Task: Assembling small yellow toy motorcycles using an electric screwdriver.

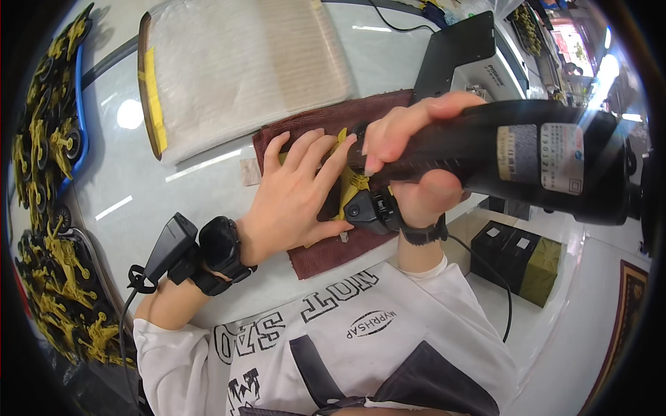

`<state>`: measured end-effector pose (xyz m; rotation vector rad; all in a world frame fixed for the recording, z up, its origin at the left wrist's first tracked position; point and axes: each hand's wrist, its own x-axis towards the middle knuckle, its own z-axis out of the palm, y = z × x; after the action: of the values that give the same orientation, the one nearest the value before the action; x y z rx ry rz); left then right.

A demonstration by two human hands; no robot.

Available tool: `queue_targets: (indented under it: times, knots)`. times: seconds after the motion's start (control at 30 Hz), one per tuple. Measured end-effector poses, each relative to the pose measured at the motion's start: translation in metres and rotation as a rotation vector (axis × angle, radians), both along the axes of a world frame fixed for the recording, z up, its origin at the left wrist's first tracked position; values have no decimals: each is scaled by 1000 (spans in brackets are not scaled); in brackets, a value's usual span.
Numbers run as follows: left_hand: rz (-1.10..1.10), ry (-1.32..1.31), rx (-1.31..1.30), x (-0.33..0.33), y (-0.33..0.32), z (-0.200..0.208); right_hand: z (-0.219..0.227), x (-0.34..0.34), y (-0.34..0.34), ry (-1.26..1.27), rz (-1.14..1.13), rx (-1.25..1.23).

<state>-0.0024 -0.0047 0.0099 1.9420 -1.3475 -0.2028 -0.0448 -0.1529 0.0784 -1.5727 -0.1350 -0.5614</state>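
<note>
My left hand [295,191] lies flat with fingers spread, pressing a yellow plastic part [352,182] down onto a dark red cloth [326,253] on the white table. My right hand [409,163] grips a large black power tool [527,156] whose body points to the right and toward the camera; its front end sits at the yellow part, right beside my left fingertips. Most of the yellow part is hidden under both hands. Black wrist devices sit on both forearms.
A white padded mat with a yellow-taped edge [236,62] lies at the back. A black and grey machine [472,59] stands at the back right. Racks of yellow plastic parts with black wheels [48,173] line the left edge. Dark boxes [520,256] sit on the floor.
</note>
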Motion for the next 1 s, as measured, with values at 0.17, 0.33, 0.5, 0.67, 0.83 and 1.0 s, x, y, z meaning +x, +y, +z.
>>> queue_targets:
  times: [0.17, 0.33, 0.5, 0.67, 0.83, 1.0]
  knots:
    - [-38, -33, 51, 4, -1, 6, 3, -8, -31, -287, 258, 16]
    - [-66, -32, -54, -5, -18, 14, 29, -21, -47, -258, -161, 266]
    - [-2, -23, -30, -1, -7, 4, 68, -27, -82, -366, -535, 153]
    - [17, -51, 50, -3, -6, 4, 80, -24, -118, -427, -846, -120]
    - [13, -42, 79, -4, -4, 4, 57, -13, -123, -223, -794, -238]
    - [8, -61, 85, -4, -5, 3, 43, -61, -72, -159, 9, 109]
